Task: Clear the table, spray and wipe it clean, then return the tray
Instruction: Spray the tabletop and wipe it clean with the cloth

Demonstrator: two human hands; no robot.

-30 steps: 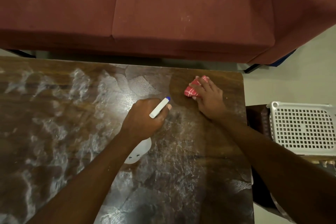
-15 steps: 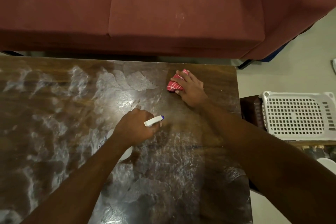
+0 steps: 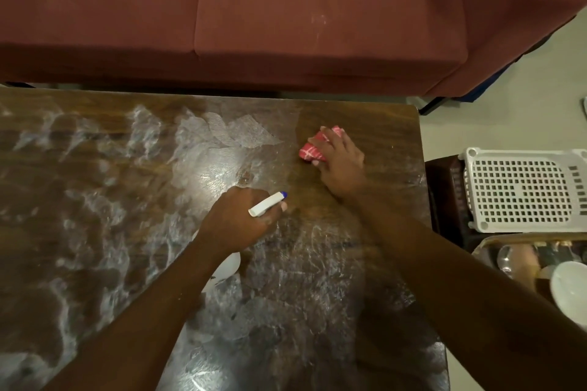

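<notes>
The wiping is under way at the far right part of the table (image 3: 95, 263). The right hand (image 3: 341, 165) lies flat over a bunched red cloth (image 3: 309, 151), fingers curled down on it and pressing it to the wood. The left hand (image 3: 236, 222) is wrapped tight around a white spray bottle (image 3: 268, 204), whose blue-tipped nozzle points right toward the cloth; the bottle's body shows below the wrist, low over the table.

The patch around the cloth looks dark and dull, which suggests it is already wiped, while whitish wet streaks cover the left and near parts of the top. To do this step well, the cloth should probably travel in long overlapping strokes from the clean far right corner toward the streaked middle, with steady downward pressure so no film is left behind. The bottle could be lifted clear or set aside, since it sits in the path of the next strokes. Refolding the cloth to a dry face may help once it is soaked.

The tray (image 3: 495, 244) waits off the table's right edge, holding dishes, near a white basket (image 3: 524, 187).
</notes>
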